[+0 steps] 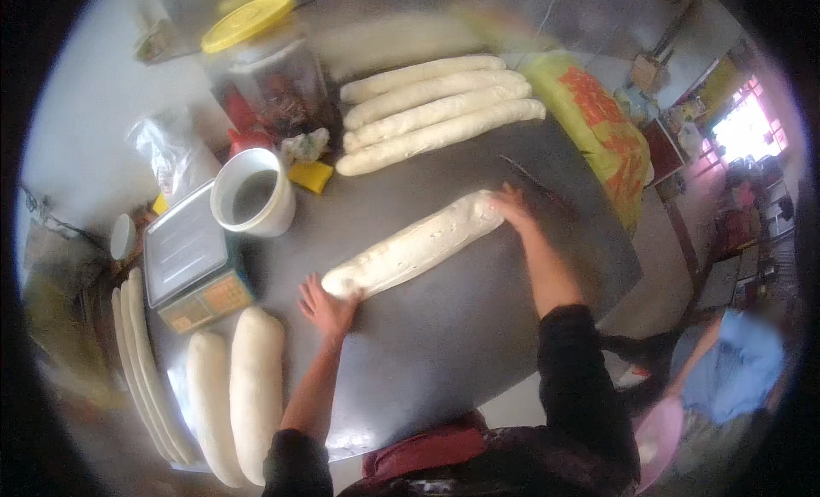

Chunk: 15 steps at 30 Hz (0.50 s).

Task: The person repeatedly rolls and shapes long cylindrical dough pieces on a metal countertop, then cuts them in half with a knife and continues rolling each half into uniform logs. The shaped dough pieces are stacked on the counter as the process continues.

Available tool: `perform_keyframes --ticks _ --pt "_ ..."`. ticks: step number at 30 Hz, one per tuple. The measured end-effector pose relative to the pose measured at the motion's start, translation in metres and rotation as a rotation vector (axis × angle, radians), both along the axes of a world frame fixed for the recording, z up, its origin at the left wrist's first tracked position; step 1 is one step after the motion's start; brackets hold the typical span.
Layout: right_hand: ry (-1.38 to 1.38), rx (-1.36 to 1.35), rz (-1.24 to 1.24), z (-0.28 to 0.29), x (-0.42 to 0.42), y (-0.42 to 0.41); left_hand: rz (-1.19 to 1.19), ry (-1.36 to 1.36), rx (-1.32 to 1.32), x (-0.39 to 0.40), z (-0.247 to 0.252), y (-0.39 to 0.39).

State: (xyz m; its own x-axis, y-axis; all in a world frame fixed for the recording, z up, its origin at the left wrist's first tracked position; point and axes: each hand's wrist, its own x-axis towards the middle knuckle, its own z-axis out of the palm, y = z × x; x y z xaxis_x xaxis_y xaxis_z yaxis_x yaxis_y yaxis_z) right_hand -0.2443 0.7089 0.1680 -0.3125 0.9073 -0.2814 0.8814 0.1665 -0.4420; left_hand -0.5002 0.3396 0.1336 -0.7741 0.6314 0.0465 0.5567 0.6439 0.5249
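A thick, pale dough log (416, 244) lies slantwise on the dark metal worktop (442, 343), with dents along its upper surface. At its left end is my left hand (330, 308), the thumb against the dough and the other fingers spread away from it. My right hand (512, 208) touches the far right end with its fingers apart; it looks slightly blurred. Neither hand visibly closes round the log. Four-sided and dark, a thin stick-like tool (528, 175) lies beyond my right hand.
Several long dough rolls (442, 112) lie at the back, beside a yellow sack (596, 131). To the left are a scale (189, 244), a white tub (253, 192), a yellow-lidded jar (275, 80), two thick dough logs (256, 394) and thin dough strips (150, 375). A person (730, 369) is at right.
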Motion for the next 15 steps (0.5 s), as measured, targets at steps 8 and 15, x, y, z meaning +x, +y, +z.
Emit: perform_keyframes --ticks 8,15 --pt "0.589 0.120 0.191 -0.019 0.035 -0.023 0.156 -0.104 0.261 0.083 -0.005 0.063" --pt "0.456 0.018 0.375 0.120 0.042 -0.064 0.042 -0.834 0.488 0.011 0.048 0.043"
